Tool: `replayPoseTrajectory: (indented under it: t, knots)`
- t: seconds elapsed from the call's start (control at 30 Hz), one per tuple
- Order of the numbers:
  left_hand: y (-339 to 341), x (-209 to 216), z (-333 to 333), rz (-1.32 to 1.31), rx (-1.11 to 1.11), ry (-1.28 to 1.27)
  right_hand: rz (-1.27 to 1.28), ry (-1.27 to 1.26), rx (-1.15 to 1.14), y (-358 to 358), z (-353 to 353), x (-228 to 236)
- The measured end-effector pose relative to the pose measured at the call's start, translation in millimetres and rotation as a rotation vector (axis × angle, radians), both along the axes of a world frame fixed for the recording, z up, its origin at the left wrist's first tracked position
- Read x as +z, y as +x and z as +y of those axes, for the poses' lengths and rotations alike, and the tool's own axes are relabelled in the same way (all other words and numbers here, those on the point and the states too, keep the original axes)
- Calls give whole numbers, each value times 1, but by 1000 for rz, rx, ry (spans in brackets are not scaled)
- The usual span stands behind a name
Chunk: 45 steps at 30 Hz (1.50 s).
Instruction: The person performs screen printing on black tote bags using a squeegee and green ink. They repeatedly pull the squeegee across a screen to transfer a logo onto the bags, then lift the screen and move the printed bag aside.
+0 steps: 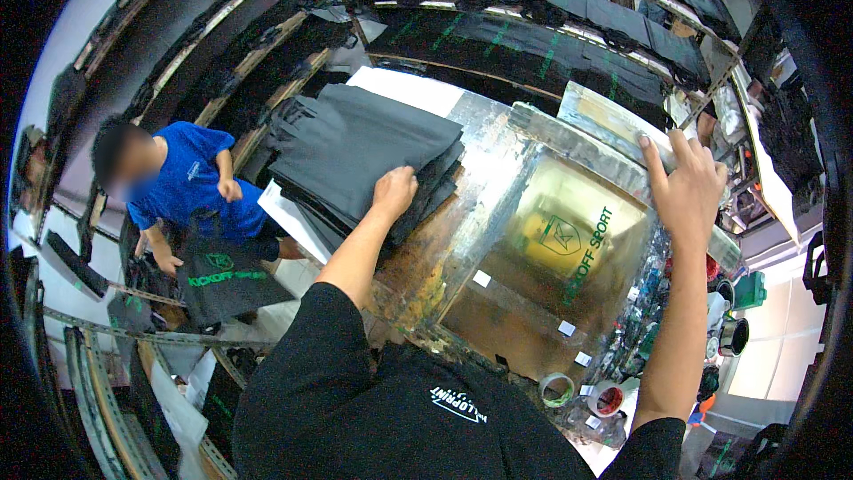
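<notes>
My left hand (395, 192) is closed at the near right edge of a stack of black fabric sheets (373, 129), its fingers pinching the top layer. To the right lies a screen-printing frame (471, 271) with translucent yellowish mesh (533, 258) bearing a green emblem and lettering. My right hand (689, 182) is on the frame's far right corner, its fingers bent over the edge and thumb out to the left. Beside that thumb, a long flat squeegee-like board (609, 124) rests across the frame's far side. My fingertips there are partly hidden.
At left, a person in a blue shirt (200, 178) holds a black printed sheet (227, 284). Racks (533, 44) of black sheets rise behind the table. Tape rolls (556, 389) lie near the frame's near edge. Cans (733, 336) and a green container (751, 290) stand right.
</notes>
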<state>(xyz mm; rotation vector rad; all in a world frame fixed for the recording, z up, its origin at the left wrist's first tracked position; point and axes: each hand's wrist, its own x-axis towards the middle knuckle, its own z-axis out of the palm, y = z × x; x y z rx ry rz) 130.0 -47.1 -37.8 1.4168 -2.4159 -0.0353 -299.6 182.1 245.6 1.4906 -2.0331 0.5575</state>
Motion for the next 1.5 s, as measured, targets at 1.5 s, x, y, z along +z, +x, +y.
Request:
replayPoseTrajectory:
  t: [1.5]
  knots:
    - [-235,-91,281,-4,-528,158,47,-16,-3,10,10,-16]
